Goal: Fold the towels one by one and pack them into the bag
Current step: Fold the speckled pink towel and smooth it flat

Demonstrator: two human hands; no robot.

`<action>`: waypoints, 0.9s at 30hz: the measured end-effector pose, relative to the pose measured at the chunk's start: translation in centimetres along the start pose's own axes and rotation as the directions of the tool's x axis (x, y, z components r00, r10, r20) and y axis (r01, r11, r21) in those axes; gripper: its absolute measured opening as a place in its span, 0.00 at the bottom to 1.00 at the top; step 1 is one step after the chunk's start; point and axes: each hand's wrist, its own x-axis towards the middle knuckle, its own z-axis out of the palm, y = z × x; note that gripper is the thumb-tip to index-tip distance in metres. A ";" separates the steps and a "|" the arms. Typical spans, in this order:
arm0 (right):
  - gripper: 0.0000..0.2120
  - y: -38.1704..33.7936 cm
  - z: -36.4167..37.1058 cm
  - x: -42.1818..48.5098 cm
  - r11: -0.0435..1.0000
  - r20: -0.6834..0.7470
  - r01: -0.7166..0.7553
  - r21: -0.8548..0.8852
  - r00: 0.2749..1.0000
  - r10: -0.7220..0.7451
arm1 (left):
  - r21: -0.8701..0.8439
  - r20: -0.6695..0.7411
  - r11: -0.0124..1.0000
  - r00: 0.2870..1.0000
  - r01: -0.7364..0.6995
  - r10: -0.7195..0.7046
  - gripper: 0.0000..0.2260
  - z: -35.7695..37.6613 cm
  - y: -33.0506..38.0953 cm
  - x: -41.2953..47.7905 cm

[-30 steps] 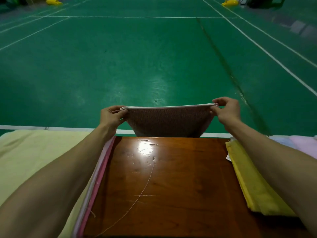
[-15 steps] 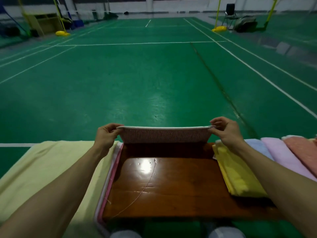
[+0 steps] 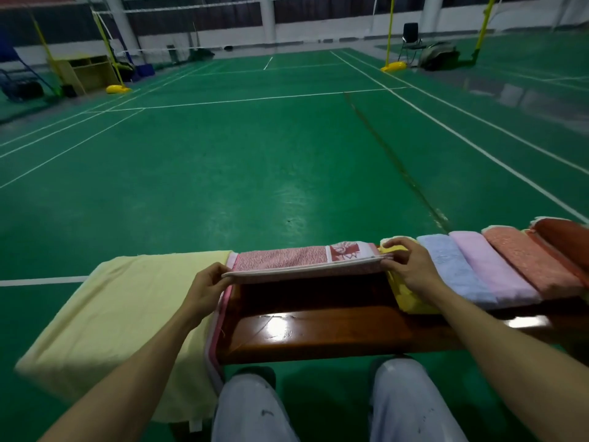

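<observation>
A pink patterned towel (image 3: 287, 260) with a red-and-white band lies doubled over the far edge of the brown wooden bench (image 3: 318, 333). My left hand (image 3: 207, 282) pinches its near left corner. My right hand (image 3: 408, 266) pinches the near right corner, so the upper layer hangs a little above the bench top. No bag can be made out.
A pale yellow cloth (image 3: 121, 317) covers the bench's left part and hangs over its front. On the right lie folded towels in a row: yellow (image 3: 411, 298), blue (image 3: 452, 266), pink (image 3: 490, 266), salmon (image 3: 529, 260), dark red (image 3: 567, 237). My knees (image 3: 334, 406) are below the bench; green court floor lies beyond.
Both hands brought the held towel edge toward me and lower, folding the towel over the bench's far edge. The camera tilted up and back, showing more court and my knees.
</observation>
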 end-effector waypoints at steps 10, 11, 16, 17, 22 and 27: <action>0.18 -0.1 0.3 -4.3 0.948 0.008 0.264 -0.179 0.964 -0.267 | 0.001 -0.011 0.998 0.998 -0.061 0.061 0.07 -1.1 1.4 -4.2; 0.22 -0.3 0.3 -4.6 0.937 -0.007 0.292 -0.191 0.954 -0.299 | -0.012 -0.018 0.997 0.997 -0.071 0.071 0.04 -1.1 1.7 -4.4; 0.21 -1.2 0.0 -5.6 0.919 -0.041 0.338 -0.202 0.935 -0.353 | 0.017 -0.037 0.997 0.996 -0.080 0.081 0.04 -1.2 2.2 -4.8; 0.16 -1.2 -0.1 -5.8 0.918 -0.022 0.338 -0.206 0.937 -0.350 | 0.030 -0.029 0.996 0.996 -0.079 0.080 0.04 -1.4 2.0 -4.9; 0.13 -1.5 -0.6 -6.6 0.918 0.057 0.325 -0.230 0.946 -0.320 | 0.075 0.006 0.997 0.999 -0.033 0.033 0.05 -1.7 1.3 -6.1; 0.15 -2.1 -1.1 -6.5 0.934 0.153 0.264 -0.239 0.960 -0.232 | -0.005 0.017 0.999 0.999 0.046 -0.046 0.06 -1.8 1.0 -6.6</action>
